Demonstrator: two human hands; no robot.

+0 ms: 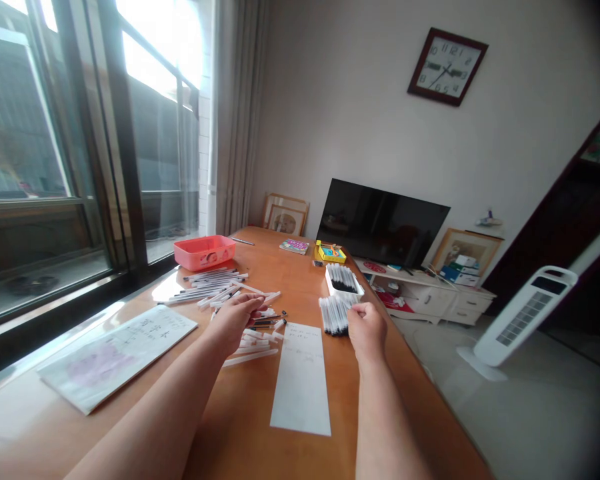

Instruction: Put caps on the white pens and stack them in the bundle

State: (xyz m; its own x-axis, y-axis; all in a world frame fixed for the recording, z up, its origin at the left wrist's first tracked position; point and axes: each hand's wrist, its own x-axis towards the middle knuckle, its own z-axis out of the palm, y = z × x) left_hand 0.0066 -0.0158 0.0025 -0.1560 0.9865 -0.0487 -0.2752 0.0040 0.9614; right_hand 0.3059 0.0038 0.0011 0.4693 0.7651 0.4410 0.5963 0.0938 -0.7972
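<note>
Left hand [243, 313] and right hand [369, 328] reach out over the counter [240, 417], well apart; the fingers of the left are bent in toward the thumb above a scatter of pen parts, and whether they pinch one I cannot tell; the right is curled into a loose fist, its fingertips at the right edge of a bundle of pens [333, 312], and whether it grips one I cannot tell either.

That bundle lies just to the left of my right hand, plainly the nearer of the two; its long axis runs away from me, black ends toward my body, pale barrels pointing at the white tray [361, 291], which sits right behind it with more pens inside; from my left hand the bundle is off to the right, across a gap.

Under and around the left, the white tubes [253, 358] lie mostly crosswise, so their axes cut across the bundle's; loose pens [213, 280] spread beyond them, in front of the red box [203, 255]; a paper strip [303, 387] stretches lengthwise between my forearms; a notebook [117, 357] lies left of my left arm.
</note>
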